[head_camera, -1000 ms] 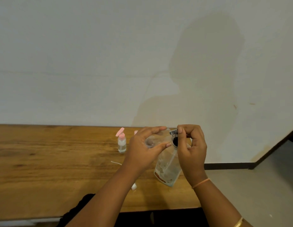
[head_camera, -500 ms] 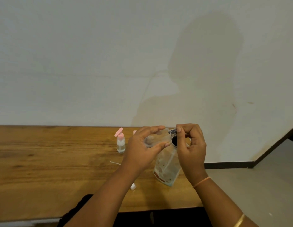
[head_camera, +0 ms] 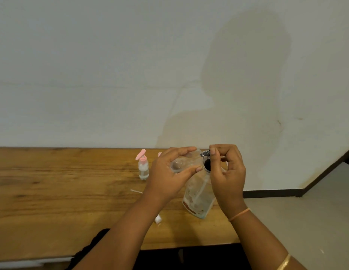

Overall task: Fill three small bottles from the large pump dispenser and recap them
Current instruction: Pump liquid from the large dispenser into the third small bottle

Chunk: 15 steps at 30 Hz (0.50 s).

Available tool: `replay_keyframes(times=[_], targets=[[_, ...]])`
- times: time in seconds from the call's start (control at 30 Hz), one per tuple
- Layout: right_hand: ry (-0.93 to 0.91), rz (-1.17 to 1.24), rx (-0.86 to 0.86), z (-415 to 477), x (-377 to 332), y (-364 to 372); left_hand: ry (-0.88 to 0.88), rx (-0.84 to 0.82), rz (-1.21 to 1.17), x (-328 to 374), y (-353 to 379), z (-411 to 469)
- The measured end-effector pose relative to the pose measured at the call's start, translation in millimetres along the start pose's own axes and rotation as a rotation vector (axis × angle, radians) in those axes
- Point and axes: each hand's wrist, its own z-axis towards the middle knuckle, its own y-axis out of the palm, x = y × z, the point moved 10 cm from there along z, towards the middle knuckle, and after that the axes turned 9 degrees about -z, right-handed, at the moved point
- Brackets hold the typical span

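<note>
Upright on the bench (head_camera: 52, 191) at left, a pink-capped small bottle (head_camera: 143, 168). Gripped sideways in the curled left hand (head_camera: 167, 176), a clear small bottle (head_camera: 182, 163): probably light, slick, best held round its body. Pinching the spout (head_camera: 205, 153) of the tilted large pump dispenser (head_camera: 198, 199), the right hand (head_camera: 230, 172); bench edge close right, wide bench leftward.

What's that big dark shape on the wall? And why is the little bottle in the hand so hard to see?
Head view: the dark shape on the wall is a soft-edged shadow, probably the person's own; same view: the small clear bottle in the left hand is see-through and blurred, so its edges fade.
</note>
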Motion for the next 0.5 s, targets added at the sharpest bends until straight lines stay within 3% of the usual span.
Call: replay_keyframes(times=[0.3,0.5], targets=[[0.038,0.051,0.057,3.7,-8.3,-8.2,0.106,-0.005,0.003,20.1,1.2,-1.7],[0.025,0.023,0.03,-0.9,0.6,-2.0,0.023,-0.026,0.004,5.5,2.9,1.9]])
